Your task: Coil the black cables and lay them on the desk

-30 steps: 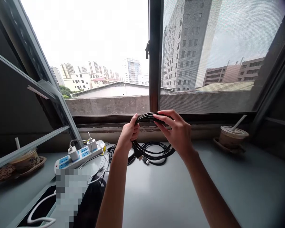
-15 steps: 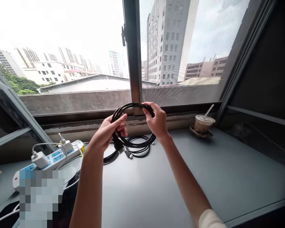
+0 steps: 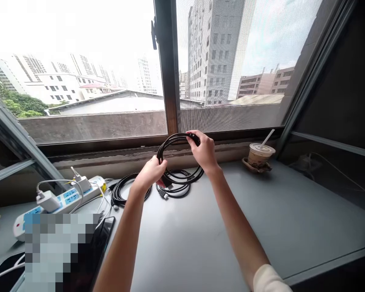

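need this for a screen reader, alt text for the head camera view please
Two bare hands hold up a coiled black cable over a grey table by a window: left hand at its lower left, right hand on top. More black cable coils, a power strip and an iced drink sit nearby.

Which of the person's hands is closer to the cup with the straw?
Right. The right hand grips the cable loop's top, nearer the cup; the left hand is farther away.
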`<state>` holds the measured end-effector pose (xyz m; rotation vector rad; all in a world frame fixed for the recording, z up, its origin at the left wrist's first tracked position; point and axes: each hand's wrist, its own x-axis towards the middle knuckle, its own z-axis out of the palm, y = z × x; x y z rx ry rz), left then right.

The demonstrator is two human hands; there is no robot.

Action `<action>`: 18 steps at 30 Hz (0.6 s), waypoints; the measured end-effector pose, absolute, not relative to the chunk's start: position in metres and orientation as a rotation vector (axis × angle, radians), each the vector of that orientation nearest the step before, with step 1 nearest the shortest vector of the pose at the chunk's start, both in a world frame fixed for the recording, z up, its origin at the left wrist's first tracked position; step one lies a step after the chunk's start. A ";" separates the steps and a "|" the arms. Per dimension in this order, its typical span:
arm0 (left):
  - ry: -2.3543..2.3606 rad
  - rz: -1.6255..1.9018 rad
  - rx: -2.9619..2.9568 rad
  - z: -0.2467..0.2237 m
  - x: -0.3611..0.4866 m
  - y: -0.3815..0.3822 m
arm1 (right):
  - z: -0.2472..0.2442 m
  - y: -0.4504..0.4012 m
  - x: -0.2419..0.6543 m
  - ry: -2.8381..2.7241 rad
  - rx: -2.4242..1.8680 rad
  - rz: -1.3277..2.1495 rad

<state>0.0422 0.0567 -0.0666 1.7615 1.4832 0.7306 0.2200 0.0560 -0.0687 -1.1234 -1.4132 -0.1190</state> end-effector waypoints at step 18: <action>1.013 1.312 1.667 -0.037 0.025 0.044 | -0.061 0.040 0.205 -1.446 -1.248 0.034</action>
